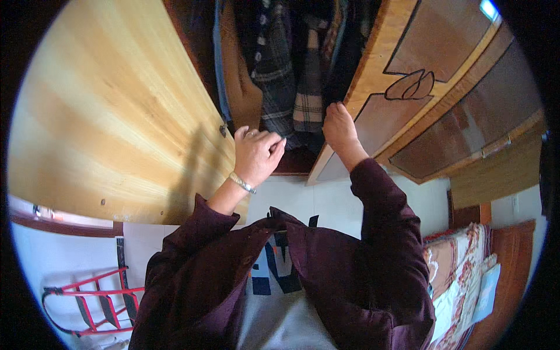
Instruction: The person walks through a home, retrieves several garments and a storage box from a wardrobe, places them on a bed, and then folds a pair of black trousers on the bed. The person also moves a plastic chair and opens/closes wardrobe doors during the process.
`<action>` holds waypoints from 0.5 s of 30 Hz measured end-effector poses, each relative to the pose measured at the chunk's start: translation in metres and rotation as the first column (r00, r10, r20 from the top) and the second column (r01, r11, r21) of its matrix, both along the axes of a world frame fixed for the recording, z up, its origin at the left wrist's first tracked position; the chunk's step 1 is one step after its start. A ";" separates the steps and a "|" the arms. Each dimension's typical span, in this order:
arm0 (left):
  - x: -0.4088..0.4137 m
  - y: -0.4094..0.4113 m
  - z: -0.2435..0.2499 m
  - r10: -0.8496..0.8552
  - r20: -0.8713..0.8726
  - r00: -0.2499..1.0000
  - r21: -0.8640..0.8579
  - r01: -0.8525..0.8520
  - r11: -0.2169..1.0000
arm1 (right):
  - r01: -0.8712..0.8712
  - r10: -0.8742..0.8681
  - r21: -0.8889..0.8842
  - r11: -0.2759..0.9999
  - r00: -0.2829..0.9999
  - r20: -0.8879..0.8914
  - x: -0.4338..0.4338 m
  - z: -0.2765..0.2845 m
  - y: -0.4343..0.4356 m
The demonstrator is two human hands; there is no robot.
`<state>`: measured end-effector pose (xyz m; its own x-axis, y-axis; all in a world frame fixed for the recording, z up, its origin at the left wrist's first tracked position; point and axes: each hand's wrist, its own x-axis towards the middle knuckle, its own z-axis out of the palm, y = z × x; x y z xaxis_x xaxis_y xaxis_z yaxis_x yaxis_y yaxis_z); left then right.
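Note:
My right hand grips the edge of the right wardrobe door, a wooden door with brown panels and dark outlined trim. In front of the wardrobe opening hovers my left hand, back upward, fingers loosely curled and a bracelet at its wrist. I see nothing held in it. It is close to the free edge of the left wardrobe door, whose pale wood inner face stands swung out. Between the doors hang several garments: a brown one, a dark plaid one and a beige-and-dark checked one.
A red and black step ladder is at the lower left. Another brown-panelled door stands beyond the right one. At lower right is a bed with a patterned cover and a light blue item. Pale floor shows below.

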<state>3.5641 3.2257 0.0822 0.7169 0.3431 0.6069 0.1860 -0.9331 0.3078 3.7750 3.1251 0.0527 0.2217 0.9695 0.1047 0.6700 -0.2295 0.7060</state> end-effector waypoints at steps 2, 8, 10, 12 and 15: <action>0.013 0.006 -0.012 -0.049 0.022 0.999 -0.035 0.050 0.998 | -0.027 0.035 0.049 0.998 0.985 -0.169 -0.015 0.001 -0.026; 0.036 0.011 -0.034 -0.233 -0.075 0.970 -0.180 0.217 0.960 | 0.088 -0.046 0.192 0.977 0.976 -0.214 -0.052 -0.013 -0.124; 0.045 0.012 -0.043 -0.293 -0.080 0.953 -0.256 0.264 0.930 | 0.244 -0.207 0.193 0.950 0.959 -0.194 -0.059 -0.015 -0.150; 0.057 0.006 -0.049 -0.358 -0.160 0.920 -0.321 0.295 0.900 | 0.393 -0.356 0.263 0.881 0.917 -0.180 -0.058 -0.020 -0.171; 0.080 0.001 -0.062 -0.486 -0.211 0.848 -0.409 0.375 0.832 | 0.598 -0.507 0.305 0.741 0.796 -0.330 -0.051 -0.019 -0.191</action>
<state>3.6442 3.2269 0.0198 0.9639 0.0997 0.2469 -0.0766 -0.7844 0.6155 3.7242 2.9343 0.0341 0.7657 0.5601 0.3164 0.4598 -0.8205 0.3397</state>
